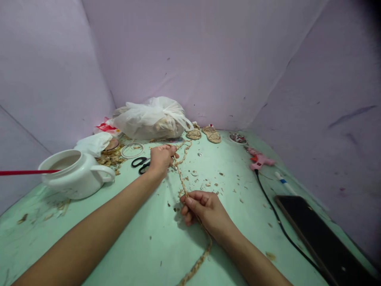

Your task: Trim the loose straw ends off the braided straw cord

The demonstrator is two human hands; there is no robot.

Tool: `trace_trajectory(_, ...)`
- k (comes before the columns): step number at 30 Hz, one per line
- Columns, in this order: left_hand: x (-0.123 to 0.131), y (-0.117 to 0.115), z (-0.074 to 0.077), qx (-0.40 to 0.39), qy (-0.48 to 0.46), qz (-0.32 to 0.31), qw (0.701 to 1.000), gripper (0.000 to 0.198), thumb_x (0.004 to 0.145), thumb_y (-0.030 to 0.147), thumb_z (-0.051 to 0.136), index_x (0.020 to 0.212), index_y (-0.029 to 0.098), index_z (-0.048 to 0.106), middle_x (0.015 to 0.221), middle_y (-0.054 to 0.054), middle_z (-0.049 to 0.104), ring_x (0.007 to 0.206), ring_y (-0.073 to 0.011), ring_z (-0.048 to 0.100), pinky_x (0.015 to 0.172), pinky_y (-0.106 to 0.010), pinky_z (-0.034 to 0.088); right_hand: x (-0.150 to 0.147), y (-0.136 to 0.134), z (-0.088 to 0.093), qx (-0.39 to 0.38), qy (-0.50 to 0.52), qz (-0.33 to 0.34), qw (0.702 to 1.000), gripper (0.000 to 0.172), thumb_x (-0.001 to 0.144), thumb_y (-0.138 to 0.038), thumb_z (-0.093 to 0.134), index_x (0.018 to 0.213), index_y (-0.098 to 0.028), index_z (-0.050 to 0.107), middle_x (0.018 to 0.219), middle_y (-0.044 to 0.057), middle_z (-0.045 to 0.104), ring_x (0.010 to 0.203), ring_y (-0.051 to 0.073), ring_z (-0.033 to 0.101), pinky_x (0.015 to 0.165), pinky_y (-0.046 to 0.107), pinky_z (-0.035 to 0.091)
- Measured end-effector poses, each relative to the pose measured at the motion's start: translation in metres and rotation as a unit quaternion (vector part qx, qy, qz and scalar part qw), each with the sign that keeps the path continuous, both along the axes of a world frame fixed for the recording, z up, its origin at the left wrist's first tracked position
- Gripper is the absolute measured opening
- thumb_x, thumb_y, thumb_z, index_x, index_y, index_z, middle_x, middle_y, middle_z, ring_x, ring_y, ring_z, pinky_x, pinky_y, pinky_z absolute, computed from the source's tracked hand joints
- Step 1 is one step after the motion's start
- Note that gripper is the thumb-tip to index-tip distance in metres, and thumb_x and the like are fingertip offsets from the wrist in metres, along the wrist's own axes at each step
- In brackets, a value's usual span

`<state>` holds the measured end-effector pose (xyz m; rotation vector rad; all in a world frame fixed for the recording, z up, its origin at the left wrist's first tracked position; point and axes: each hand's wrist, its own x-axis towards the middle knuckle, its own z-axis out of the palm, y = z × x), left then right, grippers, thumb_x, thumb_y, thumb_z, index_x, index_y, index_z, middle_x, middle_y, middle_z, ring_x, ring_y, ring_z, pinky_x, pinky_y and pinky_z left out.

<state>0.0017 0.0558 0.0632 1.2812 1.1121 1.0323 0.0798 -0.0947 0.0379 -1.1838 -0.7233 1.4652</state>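
On the pale green bench (133, 246), holds a thin braided tan straw cord (180, 178) drawn straight between both hands. Grips its far part in the left hand (162, 159), fingers curled shut around it, just beside black-handled scissors (141, 163). Pinches its nearer part in the right hand (205, 208), between thumb and bent fingers. Lets the loose tail lie on the bench toward the near edge. Round white ceramic pot (74, 174) at left, pink glue gun (259, 159) at right.

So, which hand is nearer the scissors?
Left. The left hand sits just right of the scissors; the right hand, gripping the cord, is farther right, nearer the person.
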Motion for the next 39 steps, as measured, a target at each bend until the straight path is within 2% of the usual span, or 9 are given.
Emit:
trace_trajectory(5,0.004,0.012,-0.039,0.031,0.098,0.069,0.992,0.016,0.056,0.016,0.055,0.041,0.016,0.049,0.037,0.001,0.044,0.04,-0.0088,0.038,0.04,-0.02,0.024,-0.007,-0.008,0.001,0.09,-0.18,0.049,0.978,0.025,0.077,-0.036,0.053,0.063,-0.015,0.057,0.049,-0.001,0.055,0.04,0.009,0.05,0.043,0.022,0.041)
trace_trajectory(10,0.008,0.011,-0.044,0.043,0.126,0.08,0.988,0.016,0.055,0.018,0.054,0.041,0.016,0.049,0.036,0.002,0.043,0.041,-0.0095,0.039,0.042,-0.021,0.025,-0.006,-0.016,0.007,0.162,-0.288,0.072,0.941,0.029,0.082,-0.03,0.046,0.059,-0.018,0.058,0.051,0.0,0.055,0.043,0.011,0.054,0.045,0.022,0.041)
trace_trajectory(12,0.008,0.01,-0.042,0.037,0.113,0.075,0.99,0.015,0.056,0.019,0.054,0.042,0.016,0.049,0.036,0.003,0.043,0.04,-0.0089,0.039,0.041,-0.02,0.024,-0.007,-0.016,0.007,0.155,-0.254,0.066,0.952,0.027,0.081,-0.032,0.049,0.06,-0.018,0.059,0.051,0.0,0.056,0.043,0.011,0.054,0.046,0.023,0.041)
trace_trajectory(15,0.006,0.011,-0.036,0.012,0.071,0.052,0.996,0.015,0.057,0.021,0.054,0.045,0.015,0.047,0.037,0.004,0.044,0.036,-0.0067,0.035,0.039,-0.019,0.022,-0.009,-0.013,0.004,0.089,-0.107,0.038,0.99,0.022,0.075,-0.037,0.057,0.069,-0.016,0.06,0.054,-0.001,0.058,0.042,0.01,0.054,0.045,0.023,0.042)
trace_trajectory(18,0.0,0.011,-0.023,-0.024,0.013,0.006,1.0,0.015,0.061,0.022,0.053,0.049,0.015,0.046,0.04,0.003,0.048,0.031,-0.0043,0.03,0.035,-0.018,0.019,-0.009,-0.009,0.002,0.035,0.013,0.035,0.999,0.029,0.064,-0.038,0.068,0.079,-0.014,0.061,0.059,0.001,0.061,0.043,0.009,0.054,0.047,0.023,0.044)
trace_trajectory(23,-0.004,0.003,-0.003,-0.068,-0.07,-0.097,0.99,0.011,0.065,0.023,0.054,0.06,0.013,0.05,0.049,0.001,0.054,0.031,-0.0028,0.034,0.033,-0.017,0.021,-0.002,-0.006,0.006,-0.023,0.037,0.067,0.997,0.04,0.066,-0.045,0.065,0.08,-0.008,0.065,0.069,0.009,0.065,0.055,0.013,0.06,0.056,0.027,0.047)
trace_trajectory(31,0.008,-0.022,0.005,-0.06,-0.088,-0.148,0.983,0.017,0.065,0.022,0.058,0.054,0.013,0.049,0.048,0.001,0.056,0.03,-0.0036,0.038,0.031,-0.017,0.027,0.009,0.0,0.011,0.014,0.115,-0.055,0.992,0.033,0.067,-0.035,0.069,0.089,-0.013,0.06,0.08,0.008,0.066,0.068,0.015,0.063,0.069,0.031,0.049)
trace_trajectory(35,0.012,-0.03,0.008,-0.037,-0.065,-0.15,0.986,0.017,0.063,0.021,0.06,0.052,0.012,0.051,0.044,0.001,0.055,0.03,-0.0044,0.04,0.03,-0.017,0.028,0.014,-0.004,0.018,0.008,0.181,0.025,0.983,0.037,0.065,-0.028,0.071,0.096,-0.015,0.056,0.08,0.006,0.066,0.067,0.015,0.063,0.06,0.028,0.051)
trace_trajectory(39,0.009,-0.036,0.013,-0.025,-0.035,-0.184,0.982,0.017,0.06,0.021,0.062,0.049,0.012,0.053,0.042,0.001,0.054,0.029,-0.0044,0.039,0.03,-0.016,0.027,0.002,-0.017,0.017,-0.03,0.23,0.16,0.959,0.024,0.066,-0.025,0.07,0.083,-0.011,0.061,0.067,0.004,0.066,0.051,0.011,0.061,0.047,0.02,0.048)
